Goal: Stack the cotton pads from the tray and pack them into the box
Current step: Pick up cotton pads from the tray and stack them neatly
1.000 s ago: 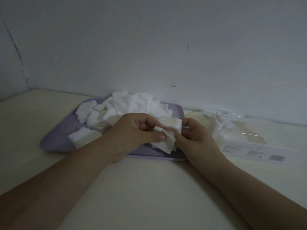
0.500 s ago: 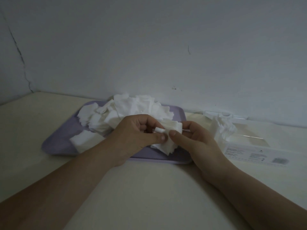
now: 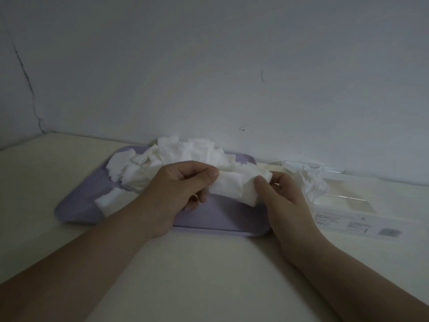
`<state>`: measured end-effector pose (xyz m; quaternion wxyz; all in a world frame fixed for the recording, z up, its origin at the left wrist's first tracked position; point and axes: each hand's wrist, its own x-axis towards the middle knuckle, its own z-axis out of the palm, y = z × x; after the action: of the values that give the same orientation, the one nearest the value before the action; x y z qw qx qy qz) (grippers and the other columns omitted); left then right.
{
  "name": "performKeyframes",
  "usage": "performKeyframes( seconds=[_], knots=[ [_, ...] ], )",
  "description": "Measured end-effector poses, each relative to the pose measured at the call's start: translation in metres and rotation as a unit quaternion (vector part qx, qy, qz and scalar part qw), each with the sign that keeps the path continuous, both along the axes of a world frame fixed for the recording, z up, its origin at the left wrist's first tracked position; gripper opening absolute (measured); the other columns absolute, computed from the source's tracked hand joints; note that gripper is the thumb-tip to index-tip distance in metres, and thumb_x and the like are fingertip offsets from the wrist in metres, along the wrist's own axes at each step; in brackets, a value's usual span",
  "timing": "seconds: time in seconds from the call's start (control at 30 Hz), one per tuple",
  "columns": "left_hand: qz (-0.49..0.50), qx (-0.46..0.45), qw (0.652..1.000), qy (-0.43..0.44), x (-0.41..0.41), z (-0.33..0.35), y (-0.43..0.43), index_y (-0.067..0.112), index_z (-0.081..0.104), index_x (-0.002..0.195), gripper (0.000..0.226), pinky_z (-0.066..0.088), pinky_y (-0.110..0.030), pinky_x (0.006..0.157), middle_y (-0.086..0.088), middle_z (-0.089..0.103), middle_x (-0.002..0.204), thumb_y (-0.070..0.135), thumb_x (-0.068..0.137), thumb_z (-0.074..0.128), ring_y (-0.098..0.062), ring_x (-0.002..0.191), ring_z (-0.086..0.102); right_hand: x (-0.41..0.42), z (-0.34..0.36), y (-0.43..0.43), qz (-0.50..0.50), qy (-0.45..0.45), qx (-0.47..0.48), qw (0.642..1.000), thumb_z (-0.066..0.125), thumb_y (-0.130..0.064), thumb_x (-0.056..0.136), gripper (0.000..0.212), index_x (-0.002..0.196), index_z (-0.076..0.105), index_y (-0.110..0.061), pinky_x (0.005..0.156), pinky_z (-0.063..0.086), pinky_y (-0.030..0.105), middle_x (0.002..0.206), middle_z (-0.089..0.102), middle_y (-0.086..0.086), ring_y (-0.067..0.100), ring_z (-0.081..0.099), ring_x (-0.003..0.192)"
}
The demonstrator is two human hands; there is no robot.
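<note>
A lilac tray (image 3: 220,217) lies on the pale table and carries a loose heap of white cotton pads (image 3: 185,152) at its back. Above the tray's front I hold a small stack of pads (image 3: 234,187) between both hands. My left hand (image 3: 178,189) pinches the stack's left end with thumb and curled fingers. My right hand (image 3: 281,196) grips its right end, thumb on top. To the right of the tray lies the clear box (image 3: 362,212), with a few crumpled pads (image 3: 311,182) at its left end.
A single pad (image 3: 109,201) lies apart on the tray's left part. The wall (image 3: 232,66) rises just behind the tray and box. Bare table (image 3: 197,275) stretches toward me between my forearms.
Both hands have lifted the held stack a little and spread apart along it, so more of the pads shows between them. The view has shifted slightly.
</note>
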<state>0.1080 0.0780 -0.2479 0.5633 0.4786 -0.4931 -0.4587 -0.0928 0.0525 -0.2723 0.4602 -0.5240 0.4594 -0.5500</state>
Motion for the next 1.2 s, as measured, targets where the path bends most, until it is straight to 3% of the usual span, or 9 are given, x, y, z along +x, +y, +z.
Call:
performKeyframes(
  seconds=[0.13,0.4,0.6,0.73,0.83,0.97,1.07,1.13,1.2],
  knots=[
    [-0.046,0.000,0.998,-0.037,-0.005,0.003,0.005,0.005,0.073,0.095,0.010,0.035,-0.018,0.034,-0.008,0.063,0.056,0.014,0.094,0.068,-0.009,0.038,0.052,0.002,0.001,0.003,0.045,0.004,-0.001,0.999,0.064,-0.029,0.099,0.016,0.112,0.065,-0.019,0.088,0.056,0.042,0.099,0.079,0.004,0.025,0.073,0.100],
    [-0.087,0.009,0.996,0.012,-0.004,0.000,0.003,0.002,0.072,0.101,0.018,0.064,-0.032,0.071,-0.020,0.078,0.095,-0.001,0.083,0.076,-0.032,0.085,0.078,0.003,0.003,0.007,0.106,-0.023,-0.005,0.994,0.061,-0.016,0.102,0.016,0.116,0.061,-0.009,0.081,0.055,0.032,0.104,0.078,0.011,0.021,0.074,0.095],
    [-0.041,-0.003,0.997,-0.065,-0.003,-0.005,0.000,0.007,0.070,0.089,0.015,0.043,-0.026,0.045,-0.020,0.076,0.080,0.004,0.082,0.082,-0.024,0.063,0.065,0.001,0.003,0.007,0.144,-0.017,-0.022,0.989,0.064,-0.014,0.099,0.016,0.113,0.061,-0.007,0.083,0.055,0.032,0.102,0.078,0.015,0.021,0.073,0.094],
    [-0.023,-0.026,0.995,-0.089,-0.006,-0.008,0.000,0.008,0.068,0.081,0.018,0.038,-0.018,0.042,-0.005,0.068,0.063,0.003,0.079,0.085,-0.009,0.048,0.054,-0.004,0.002,0.007,0.166,0.045,-0.037,0.984,0.085,-0.044,0.078,0.052,0.115,0.063,-0.016,0.092,0.056,0.040,0.108,0.079,0.003,0.017,0.073,0.104],
    [0.001,-0.043,0.991,-0.130,-0.005,-0.013,-0.005,0.013,0.067,0.090,0.033,0.052,-0.023,0.054,-0.009,0.069,0.075,0.007,0.070,0.093,-0.009,0.063,0.060,-0.001,-0.001,0.008,0.130,0.142,-0.084,0.978,0.088,-0.052,0.067,0.059,0.113,0.063,-0.027,0.098,0.055,0.051,0.112,0.077,-0.003,0.017,0.072,0.109],
    [-0.039,-0.033,0.979,-0.197,0.000,-0.012,-0.004,0.031,0.065,0.127,0.073,0.059,-0.043,0.076,-0.003,0.068,0.098,0.023,0.062,0.097,-0.011,0.075,0.061,-0.004,-0.002,0.005,0.147,0.141,-0.125,0.971,0.083,-0.026,0.074,0.038,0.107,0.065,-0.018,0.097,0.055,0.046,0.106,0.077,0.001,0.019,0.072,0.106],
    [-0.075,-0.066,0.970,-0.221,-0.004,-0.010,-0.002,0.016,0.073,0.113,0.043,0.044,-0.009,0.059,0.019,0.066,0.064,0.002,0.075,0.088,0.007,0.054,0.054,-0.006,-0.004,0.004,0.150,0.172,-0.125,0.965,0.076,-0.004,0.078,0.039,0.111,0.063,-0.020,0.091,0.055,0.031,0.105,0.075,-0.005,0.010,0.071,0.103],
    [-0.066,-0.076,0.966,-0.238,-0.006,-0.011,-0.002,0.018,0.077,0.103,0.032,0.039,-0.009,0.059,0.019,0.057,0.061,0.004,0.076,0.088,0.005,0.053,0.048,-0.003,-0.002,0.008,0.124,0.212,-0.151,0.957,0.068,0.005,0.081,0.055,0.126,0.056,-0.024,0.087,0.051,0.017,0.112,0.071,-0.010,-0.001,0.067,0.103],
    [-0.060,-0.073,0.963,-0.252,-0.005,-0.014,-0.004,0.026,0.076,0.104,0.036,0.044,-0.019,0.062,0.005,0.057,0.071,0.011,0.074,0.089,-0.005,0.063,0.049,0.001,-0.003,0.012,0.095,0.287,-0.215,0.929,0.059,-0.003,0.079,0.072,0.142,0.045,-0.034,0.101,0.048,0.025,0.131,0.060,-0.010,0.005,0.059,0.119]
  ],
)
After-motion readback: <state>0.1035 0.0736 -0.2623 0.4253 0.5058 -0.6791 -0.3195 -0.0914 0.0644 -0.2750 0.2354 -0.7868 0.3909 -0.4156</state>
